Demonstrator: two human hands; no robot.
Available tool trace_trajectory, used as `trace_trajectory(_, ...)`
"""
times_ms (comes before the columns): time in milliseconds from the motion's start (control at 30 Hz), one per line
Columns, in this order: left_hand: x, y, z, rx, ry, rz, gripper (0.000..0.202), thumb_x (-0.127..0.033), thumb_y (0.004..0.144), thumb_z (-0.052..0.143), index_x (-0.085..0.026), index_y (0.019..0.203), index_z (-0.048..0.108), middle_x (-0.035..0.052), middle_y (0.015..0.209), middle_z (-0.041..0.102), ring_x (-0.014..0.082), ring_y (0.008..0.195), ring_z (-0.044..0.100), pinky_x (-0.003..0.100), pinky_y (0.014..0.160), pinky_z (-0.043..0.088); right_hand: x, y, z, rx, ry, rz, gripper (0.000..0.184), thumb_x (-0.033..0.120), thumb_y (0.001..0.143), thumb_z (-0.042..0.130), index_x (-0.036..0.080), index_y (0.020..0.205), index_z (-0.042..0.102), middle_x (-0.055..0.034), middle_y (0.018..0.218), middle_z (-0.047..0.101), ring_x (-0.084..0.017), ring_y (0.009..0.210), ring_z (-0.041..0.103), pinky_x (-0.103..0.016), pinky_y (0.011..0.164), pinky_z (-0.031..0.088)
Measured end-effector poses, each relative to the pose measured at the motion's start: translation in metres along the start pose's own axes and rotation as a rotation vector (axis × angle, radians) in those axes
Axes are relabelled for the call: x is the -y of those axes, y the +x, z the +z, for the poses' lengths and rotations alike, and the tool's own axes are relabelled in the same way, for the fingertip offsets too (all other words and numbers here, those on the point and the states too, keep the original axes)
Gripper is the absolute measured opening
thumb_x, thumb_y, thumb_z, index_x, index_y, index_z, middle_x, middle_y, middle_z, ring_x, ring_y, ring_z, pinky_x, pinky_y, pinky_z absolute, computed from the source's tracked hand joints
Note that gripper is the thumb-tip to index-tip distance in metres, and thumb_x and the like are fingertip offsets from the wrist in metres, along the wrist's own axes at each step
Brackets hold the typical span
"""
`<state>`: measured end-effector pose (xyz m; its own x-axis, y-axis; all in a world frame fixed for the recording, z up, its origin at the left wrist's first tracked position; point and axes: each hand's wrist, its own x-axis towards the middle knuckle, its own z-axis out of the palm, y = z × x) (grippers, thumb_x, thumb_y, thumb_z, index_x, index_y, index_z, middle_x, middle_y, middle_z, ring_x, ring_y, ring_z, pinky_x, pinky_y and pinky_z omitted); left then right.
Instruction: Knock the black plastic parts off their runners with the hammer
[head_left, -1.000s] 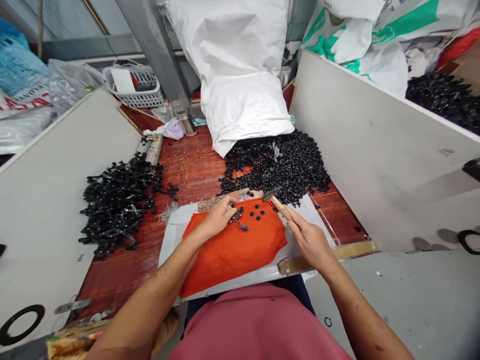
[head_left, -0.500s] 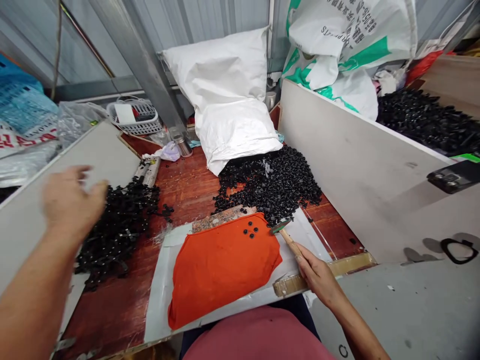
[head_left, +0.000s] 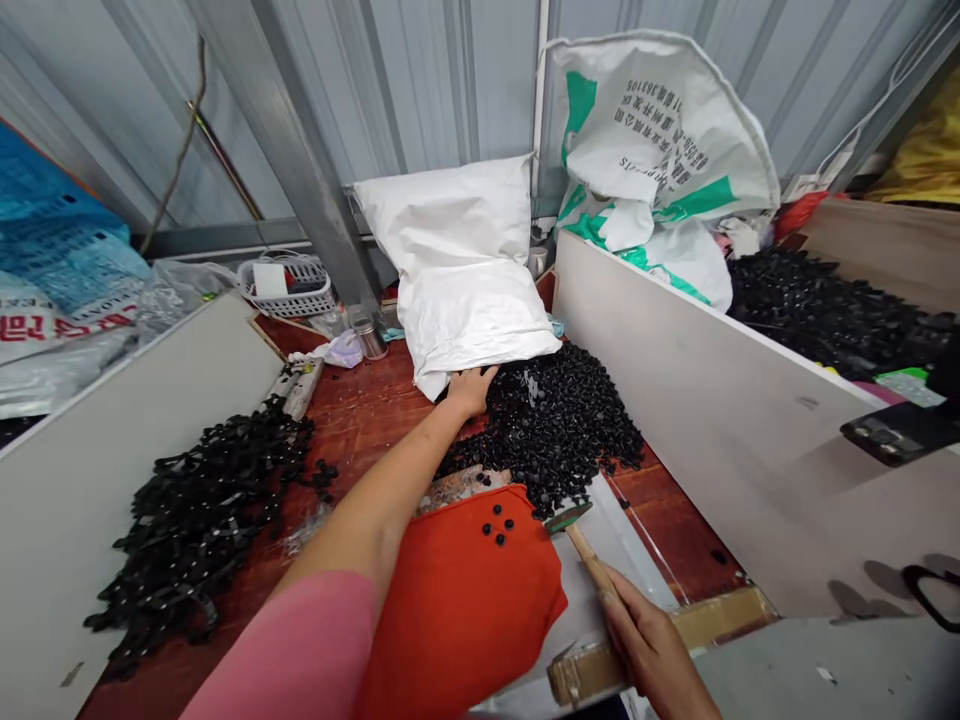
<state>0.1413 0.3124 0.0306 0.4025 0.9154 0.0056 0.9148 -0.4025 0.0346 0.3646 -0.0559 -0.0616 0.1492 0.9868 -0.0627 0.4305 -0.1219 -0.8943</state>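
Note:
My left hand [head_left: 471, 390] reaches to the far side of the black plastic pieces [head_left: 570, 420], at the lower edge of a white sack [head_left: 472, 300]. Its fingers look spread, though their tips are partly hidden by the sack and the pile. My right hand [head_left: 641, 625] grips the wooden handle of a small hammer [head_left: 592, 560]. The hammer's greenish metal head rests by the right edge of an orange cloth [head_left: 465, 600]. Several small black round pieces [head_left: 499, 525] lie on the cloth near its far corner. Part of a speckled stone slab [head_left: 465, 485] shows behind the cloth.
Left lies a heap of black strap-like parts [head_left: 210, 520] against a pale board [head_left: 157, 400]. Another board [head_left: 712, 390] walls the right side. A taped bar [head_left: 675, 640] runs along the front edge. Behind stand a basket [head_left: 289, 285] and a metal cup [head_left: 369, 335].
My left hand has swung from above the left heap across to the far pile at the sack. The view has tilted upward. My right hand still holds the hammer beside the cloth.

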Motion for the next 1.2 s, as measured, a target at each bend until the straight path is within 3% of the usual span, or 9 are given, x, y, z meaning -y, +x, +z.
trace_trajectory(100,0.001,0.021,-0.001,0.050,-0.009,-0.048,0.083,-0.017,0.074,0.074,-0.027,0.151,0.045,0.0173,0.129,0.065,0.0376,0.120,0.062,0.056,0.105,0.046,-0.008,0.003,0.002,0.111,0.040,0.019,0.056,0.059,0.102,0.046,0.029,0.145,0.063,-0.0028,0.146,0.063,-0.025,0.136,0.057,-0.034,0.116,0.042)
trace_trajectory(200,0.001,0.016,0.002,0.038,-0.017,-0.043,0.078,-0.022,0.075,0.075,-0.030,0.148,0.046,0.0159,0.132,0.063,0.0374,0.121,0.060,0.055,0.102,0.047,-0.012,0.003,0.002,0.139,0.034,0.035,0.057,0.059,0.102,0.046,0.027,0.147,0.061,-0.0037,0.149,0.061,-0.025,0.138,0.056,-0.034,0.118,0.039)
trace_trajectory(300,0.004,-0.009,0.005,0.001,-0.023,-0.001,0.071,-0.030,0.078,0.076,-0.028,0.143,0.048,0.0141,0.135,0.058,0.0352,0.124,0.055,0.049,0.099,0.050,-0.012,0.002,0.003,0.141,0.022,0.057,0.059,0.061,0.101,0.047,0.026,0.147,0.061,-0.0049,0.148,0.061,-0.026,0.136,0.058,-0.033,0.115,0.043)
trace_trajectory(400,0.010,-0.039,0.006,-0.021,-0.035,0.073,0.051,-0.037,0.083,0.075,-0.025,0.129,0.056,0.0107,0.129,0.058,0.0301,0.122,0.052,0.043,0.099,0.050,-0.009,0.002,0.002,0.133,0.001,0.065,0.059,0.061,0.101,0.046,0.027,0.146,0.061,-0.0055,0.146,0.063,-0.026,0.135,0.059,-0.034,0.112,0.046)
trace_trajectory(500,0.017,-0.063,0.005,-0.039,-0.041,0.128,0.033,-0.033,0.087,0.073,-0.025,0.116,0.060,0.0092,0.126,0.058,0.0280,0.120,0.051,0.040,0.100,0.049,-0.006,0.001,0.001,0.140,-0.033,0.053,0.056,0.059,0.101,0.046,0.028,0.145,0.062,-0.0043,0.144,0.065,-0.026,0.133,0.060,-0.034,0.112,0.047)
trace_trajectory(733,0.030,-0.104,0.002,-0.079,-0.053,0.170,0.021,-0.029,0.087,0.074,-0.023,0.102,0.061,0.0080,0.120,0.062,0.0267,0.118,0.052,0.039,0.099,0.047,-0.002,-0.002,0.002,0.089,-0.072,0.006,0.052,0.054,0.102,0.045,0.028,0.145,0.061,-0.0047,0.142,0.066,-0.026,0.128,0.064,-0.033,0.107,0.051)
trace_trajectory(967,0.037,-0.131,-0.002,-0.278,-0.171,0.051,0.018,-0.034,0.098,0.058,-0.021,0.107,0.068,0.0090,0.109,0.069,0.0248,0.105,0.062,0.035,0.094,0.049,0.002,-0.003,0.001,0.087,-0.070,0.002,0.049,0.052,0.102,0.047,0.029,0.142,0.064,-0.0036,0.137,0.070,-0.027,0.126,0.066,-0.033,0.103,0.053)
trace_trajectory(1133,0.045,-0.132,-0.007,-0.449,-0.330,0.004,0.031,-0.036,0.102,0.048,-0.023,0.102,0.077,0.0070,0.106,0.073,0.0219,0.103,0.066,0.032,0.095,0.049,0.006,-0.003,0.001,0.084,-0.061,0.008,0.050,0.052,0.103,0.045,0.028,0.142,0.063,-0.0052,0.137,0.070,-0.027,0.126,0.065,-0.034,0.105,0.051)
trace_trajectory(1200,0.049,-0.129,-0.007,-0.436,-0.394,-0.057,0.028,-0.033,0.099,0.052,-0.023,0.103,0.078,0.0061,0.101,0.075,0.0219,0.098,0.068,0.031,0.091,0.050,0.007,-0.003,0.001,0.095,-0.057,0.009,0.051,0.053,0.103,0.044,0.027,0.142,0.062,-0.0053,0.137,0.070,-0.027,0.126,0.065,-0.034,0.104,0.051)
